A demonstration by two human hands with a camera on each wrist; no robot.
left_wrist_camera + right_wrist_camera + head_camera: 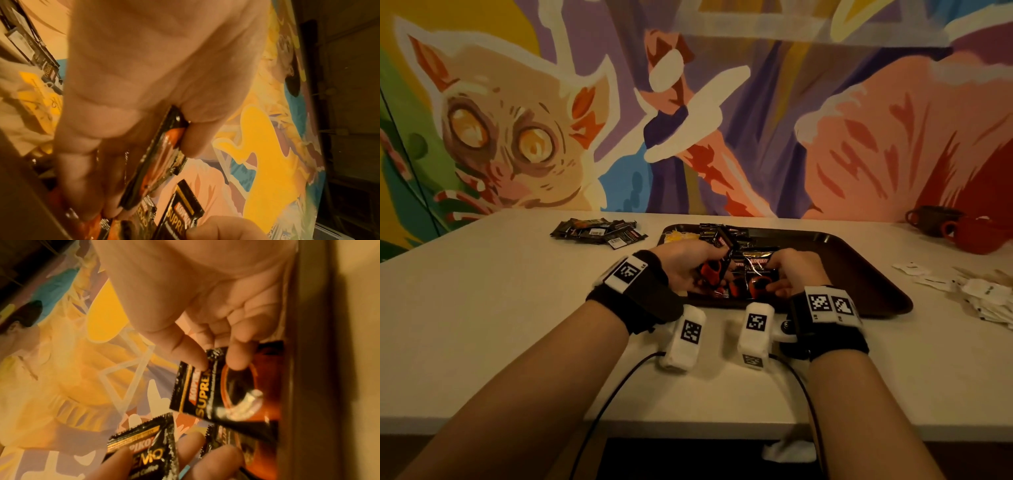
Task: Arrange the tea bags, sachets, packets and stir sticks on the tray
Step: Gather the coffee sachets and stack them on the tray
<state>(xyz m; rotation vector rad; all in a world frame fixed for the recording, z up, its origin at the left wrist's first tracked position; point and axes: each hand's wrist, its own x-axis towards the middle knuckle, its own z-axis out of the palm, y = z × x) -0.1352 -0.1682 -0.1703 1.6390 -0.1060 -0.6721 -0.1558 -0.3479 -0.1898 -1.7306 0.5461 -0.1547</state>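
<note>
A brown tray [866, 274] lies on the table with black coffee packets and yellow tea bags [680, 235] at its far left corner. My left hand [709, 270] grips an upright black-and-orange coffee packet [719, 257] above the tray's near edge. In the left wrist view the thumb and fingers of the left hand [156, 170] clamp that packet [162, 162]. Close beside it, my right hand [777, 279] pinches another coffee packet [756, 270]. In the right wrist view the right hand [218, 363] holds this packet [222, 391] between thumb and fingertips, next to the tray rim [308, 353].
A pile of black packets [599, 231] lies on the table left of the tray. White sachets [979, 294] are heaped at the right edge. A dark cup [928, 219] and a red cup [976, 236] stand at the back right against the painted wall.
</note>
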